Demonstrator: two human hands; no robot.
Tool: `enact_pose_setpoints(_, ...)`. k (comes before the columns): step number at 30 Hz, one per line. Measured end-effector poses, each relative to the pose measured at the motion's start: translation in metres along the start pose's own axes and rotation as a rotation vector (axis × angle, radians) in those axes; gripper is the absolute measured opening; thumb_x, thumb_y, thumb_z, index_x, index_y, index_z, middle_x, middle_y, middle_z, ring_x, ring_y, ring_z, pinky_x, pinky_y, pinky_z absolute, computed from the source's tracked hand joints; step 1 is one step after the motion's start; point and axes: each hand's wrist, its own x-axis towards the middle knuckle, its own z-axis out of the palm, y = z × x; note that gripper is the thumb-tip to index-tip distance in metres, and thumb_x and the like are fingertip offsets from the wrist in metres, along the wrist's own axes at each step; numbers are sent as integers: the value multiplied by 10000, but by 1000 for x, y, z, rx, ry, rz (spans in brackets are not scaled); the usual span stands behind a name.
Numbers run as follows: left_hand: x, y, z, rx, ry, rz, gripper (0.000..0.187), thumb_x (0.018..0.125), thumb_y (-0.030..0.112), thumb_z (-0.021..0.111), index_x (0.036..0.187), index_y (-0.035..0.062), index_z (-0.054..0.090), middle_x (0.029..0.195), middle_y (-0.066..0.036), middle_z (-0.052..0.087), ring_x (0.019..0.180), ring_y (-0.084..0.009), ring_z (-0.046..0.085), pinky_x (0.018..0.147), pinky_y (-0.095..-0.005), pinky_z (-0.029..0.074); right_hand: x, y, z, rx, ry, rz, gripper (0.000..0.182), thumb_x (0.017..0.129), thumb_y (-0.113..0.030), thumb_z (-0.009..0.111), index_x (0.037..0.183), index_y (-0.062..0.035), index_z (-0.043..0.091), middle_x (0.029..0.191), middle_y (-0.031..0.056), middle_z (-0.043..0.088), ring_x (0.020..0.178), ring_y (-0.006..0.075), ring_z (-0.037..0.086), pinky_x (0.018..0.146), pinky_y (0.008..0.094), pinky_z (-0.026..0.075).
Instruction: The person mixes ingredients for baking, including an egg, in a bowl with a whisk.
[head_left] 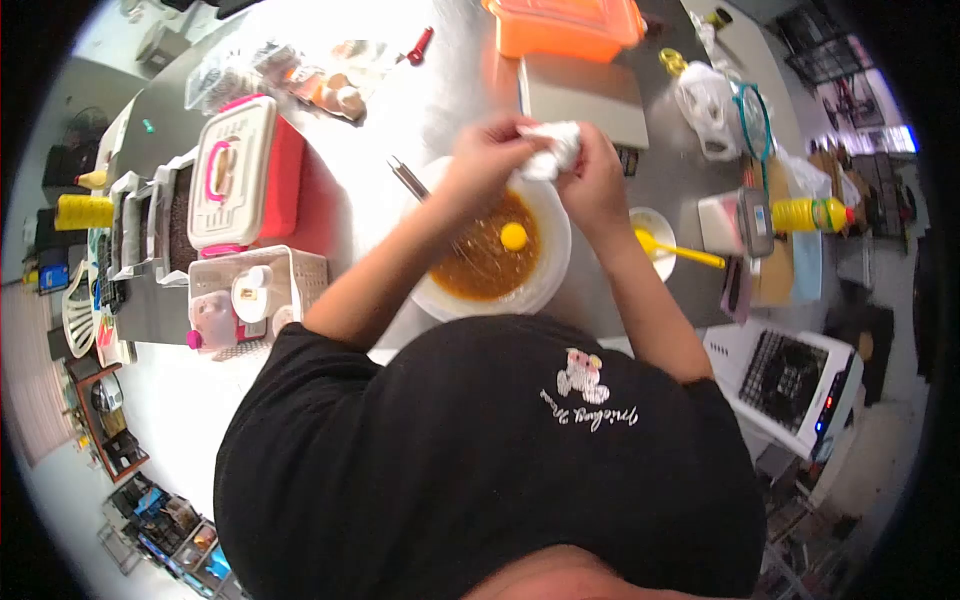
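A crumpled white tissue or cloth [552, 150] is between my two hands, above the far rim of a large whitish mixing bowl [556, 262]. My left hand [492, 152] pinches its left side, and my right hand [596, 178] has closed fingers on its right side. In the bowl lies a brown liquid mixture [470, 275] with a whole yellow egg yolk [514, 237] on top. A whisk [408, 180] rests in the bowl, its metal handle leaning out past the left rim; my left forearm partly covers it.
Left stand a red box with a white lid [238, 180] and a white basket [305, 275]. Eggshells [345, 100] lie farther back. An orange container [568, 28] sits beyond a grey flat box [585, 98]. Right are a yellow spoon [690, 253] in a small bowl and an oil bottle [808, 215].
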Motion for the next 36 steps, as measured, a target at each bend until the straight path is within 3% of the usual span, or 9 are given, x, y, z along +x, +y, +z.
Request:
enact_pose_setpoints(6, 14, 24, -113, 186, 497, 533, 295, 784, -12, 446, 1031, -25, 606, 912, -102, 626, 738, -121, 578, 663, -245, 473, -29, 29, -8, -92, -155, 262, 402, 731, -132, 582, 1111, -69, 468, 1008, 147, 530, 873, 316, 561, 799, 398, 450)
enact_pose_setpoints(8, 17, 7, -166, 629, 766, 439, 344, 780, 135, 493, 1086, 38, 618, 881, -153, 634, 772, -203, 615, 728, -310, 486, -44, 58, 2, -344, -246, 340, 511, 757, -229, 561, 1215, -89, 384, 1138, 205, 494, 1000, 374, 540, 881, 436, 433)
enact_pose_setpoints(14, 23, -78, -246, 1403, 675, -183, 635, 784, 386, 519, 1300, 33, 413, 1237, -278, 456, 1170, -375, 441, 971, -410, 358, -82, 79, 28, -327, -387, 444, 565, 799, -258, 473, 1294, -66, 280, 1161, 269, 489, 977, 422, 547, 849, 486, 444)
enact_pose_setpoints(17, 1, -103, -241, 634, 545, 399, 530, 884, 393, 445, 1257, 18, 413, 1258, -177, 467, 1105, -306, 489, 951, -427, 371, -91, 74, 29, -318, -311, 465, 510, 811, -212, 443, 1277, -76, 286, 1037, 274, 558, 892, 439, 569, 792, 520, 452)
enact_pose_setpoints(20, -41, -47, -132, -237, 469, 98, 562, 925, 494, 348, 1236, 32, 424, 1152, -126, 529, 1094, -245, 497, 929, -391, 393, -89, 72, 27, -237, -281, 391, 417, 818, -135, 410, 1222, -82, 323, 949, 274, 584, 819, 455, 570, 734, 543, 447)
enact_pose_setpoints(27, -58, -47, -84, -240, 201, 61, 455, 867, 112, 555, 1252, 2, 340, 958, -115, 571, 758, -164, 567, 735, -324, 480, -83, 70, 26, -166, -267, 441, 445, 798, -95, 418, 1236, -82, 344, 1008, 263, 567, 905, 423, 560, 785, 499, 437)
enact_pose_setpoints(29, -62, -51, -72, -245, 161, 6, 384, 862, 116, 566, 1186, -5, 401, 775, -60, 535, 646, -128, 518, 659, -297, 465, -83, 68, 23, -149, -259, 428, 453, 787, -78, 414, 1236, -82, 354, 1019, 252, 569, 926, 411, 559, 798, 482, 440)
enact_pose_setpoints(31, -65, -54, -60, -220, 79, -25, 167, 885, 188, 545, 794, 57, 492, 556, -3, 408, 507, -110, 402, 578, -274, 426, -85, 71, 23, -154, -241, 408, 454, 783, -70, 411, 1235, -88, 365, 1022, 245, 571, 934, 406, 558, 804, 474, 441)
enact_pose_setpoints(36, -64, -32, -56, -291, 202, 98, 344, 909, 273, 503, 634, 107, 380, 489, 7, 319, 443, -119, 323, 480, -291, 343, -77, 74, 23, -100, -254, 371, 465, 769, -45, 401, 1229, -110, 401, 1036, 232, 572, 954, 390, 556, 819, 458, 442)
